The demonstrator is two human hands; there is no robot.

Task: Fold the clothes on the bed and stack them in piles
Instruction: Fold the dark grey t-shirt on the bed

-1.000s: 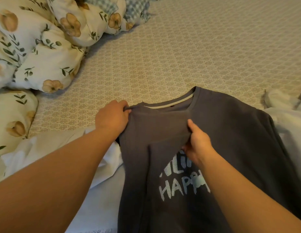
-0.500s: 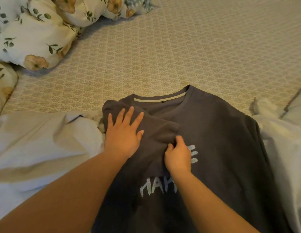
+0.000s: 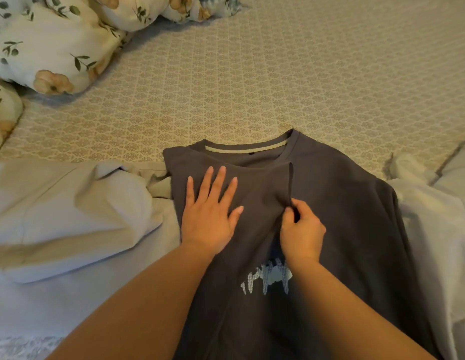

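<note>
The wide bed (image 3: 304,74) is covered with a beige sheet printed in a small repeating lattice pattern, and it fills most of the view. Across its near side lies a pale cream-white cloth (image 3: 70,216), rumpled into soft folds to the left of the person's arms, and more pale white fabric (image 3: 434,229) is bunched along the right edge. At the upper left corner sits a puffy white duvet with tan flowers and green leaves (image 3: 52,42), heaped against the sheet.

The dark grey crew-neck T-shirt with pale printed lettering (image 3: 356,216) lies front-up on the near middle of the bed, its collar pointing away from the person and its body overlapping the pale cloths on both sides. Its left sleeve and side are turned in over the chest, so a folded layer covers part of the front; the lettering low on the chest is partly hidden and cannot be read.

The left hand (image 3: 208,219) lies flat on that folded layer, palm down, its fingers (image 3: 221,180) straight and spread, pressing the fabric and gripping nothing. The right hand (image 3: 301,235) sits just beside it toward the shirt's middle, its fingers curled, with thumb and forefinger pinching the dark hemmed edge of the folded sleeve (image 3: 291,183), which rises from the pinch as a narrow strip toward the collar.
</note>
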